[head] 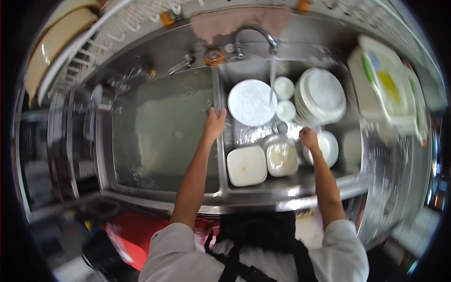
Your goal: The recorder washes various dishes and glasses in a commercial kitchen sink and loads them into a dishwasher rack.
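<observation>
My left hand (pixel 215 123) is over the divider (pixel 220 155) between two steel basins, thumb and fingers apart, with nothing visible in it. My right hand (pixel 309 138) hovers above the right basin, fingers curled. Blur hides whether it holds anything. Just beside it are a round white bowl (pixel 328 148) and a tall stack of white plates (pixel 322 93). A large white plate (pixel 251 102) lies at the basin's left, near two small white bowls (pixel 284 87) (pixel 286 110). Toward me sit two squarish white dishes (pixel 246 166) (pixel 282 159), one holding cloudy liquid.
Water runs from the curved faucet (pixel 259 28) into the right basin. Cloudy water (pixel 165 134) fills the left basin. An orange-brown scrubber (pixel 213 57) rests on the back ledge. White plastic containers (pixel 387 84) stand at the right, and a wire rack (pixel 95 46) runs along the back.
</observation>
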A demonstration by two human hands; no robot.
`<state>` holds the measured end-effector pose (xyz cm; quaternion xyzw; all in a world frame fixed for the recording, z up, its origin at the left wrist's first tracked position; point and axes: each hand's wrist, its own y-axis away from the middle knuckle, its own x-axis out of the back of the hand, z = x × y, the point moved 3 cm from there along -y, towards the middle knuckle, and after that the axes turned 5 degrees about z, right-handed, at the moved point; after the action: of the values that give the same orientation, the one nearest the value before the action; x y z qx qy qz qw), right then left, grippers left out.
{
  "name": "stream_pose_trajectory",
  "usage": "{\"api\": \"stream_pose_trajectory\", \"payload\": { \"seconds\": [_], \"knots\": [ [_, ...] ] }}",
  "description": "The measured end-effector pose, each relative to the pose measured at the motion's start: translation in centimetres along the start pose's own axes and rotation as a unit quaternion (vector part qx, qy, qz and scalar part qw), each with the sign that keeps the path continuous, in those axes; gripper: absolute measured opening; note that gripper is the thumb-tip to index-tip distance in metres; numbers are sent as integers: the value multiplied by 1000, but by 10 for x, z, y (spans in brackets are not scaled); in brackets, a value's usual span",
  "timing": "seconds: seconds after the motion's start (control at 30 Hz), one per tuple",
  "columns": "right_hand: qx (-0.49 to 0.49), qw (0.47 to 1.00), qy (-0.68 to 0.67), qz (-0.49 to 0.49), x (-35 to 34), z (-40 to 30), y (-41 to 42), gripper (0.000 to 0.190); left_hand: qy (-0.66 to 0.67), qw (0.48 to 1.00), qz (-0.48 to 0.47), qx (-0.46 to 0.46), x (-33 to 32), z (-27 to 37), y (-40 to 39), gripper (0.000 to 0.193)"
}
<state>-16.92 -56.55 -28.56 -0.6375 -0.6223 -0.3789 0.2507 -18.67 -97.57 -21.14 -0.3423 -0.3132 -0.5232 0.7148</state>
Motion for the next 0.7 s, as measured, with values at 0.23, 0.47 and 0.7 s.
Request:
{"api": "stream_pose_trajectory", "payload": {
  "seconds": [0.23, 0.47, 0.7],
  "knots": [
    [-27, 994, 72, -78, -137, 101, -84, 32, -94, 976, -16, 194, 32, 95, 11, 34],
    [-29, 981, 164, -98, -154, 94, -55, 66, -106, 975, 10, 196, 11, 51, 19, 33],
    [-65, 996, 27, -50, -158, 129, -80, 62, -134, 977, 27, 166, 2, 64, 0, 35]
  ]
}}
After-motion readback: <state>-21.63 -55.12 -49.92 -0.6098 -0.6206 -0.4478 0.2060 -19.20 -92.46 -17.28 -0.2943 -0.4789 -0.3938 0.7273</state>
